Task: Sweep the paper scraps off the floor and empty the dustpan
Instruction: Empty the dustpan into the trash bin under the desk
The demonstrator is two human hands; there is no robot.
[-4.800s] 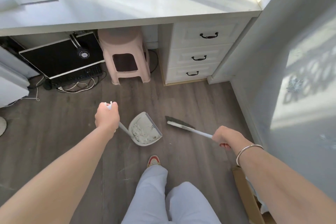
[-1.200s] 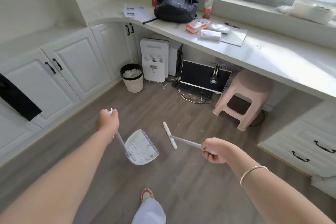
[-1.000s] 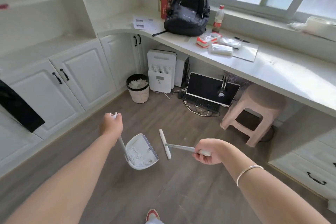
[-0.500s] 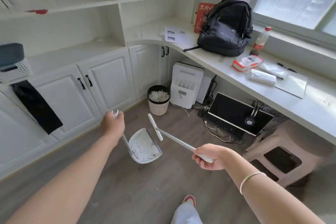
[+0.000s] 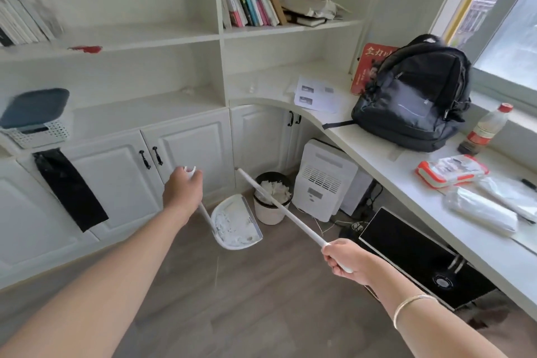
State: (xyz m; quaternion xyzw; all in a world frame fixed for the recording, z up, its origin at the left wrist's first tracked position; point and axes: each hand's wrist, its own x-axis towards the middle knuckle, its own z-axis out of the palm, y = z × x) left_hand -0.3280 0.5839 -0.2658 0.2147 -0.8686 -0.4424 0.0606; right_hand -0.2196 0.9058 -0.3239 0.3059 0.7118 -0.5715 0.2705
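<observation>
Now the left hand (image 5: 181, 193) grips the dustpan (image 5: 232, 206) by its handle, paper scraps (image 5: 232, 227) heaped inside; the bin (image 5: 268, 213) holds more. The right hand (image 5: 347, 260) clasps the broom (image 5: 284, 211), which slants up-left.

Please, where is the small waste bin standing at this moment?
In the head view the waste bin stands on the floor near the centre, by the corner cabinets, between the dustpan on its left and the white appliance on its right.

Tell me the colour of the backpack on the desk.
The backpack is black; the head view shows it.
</observation>
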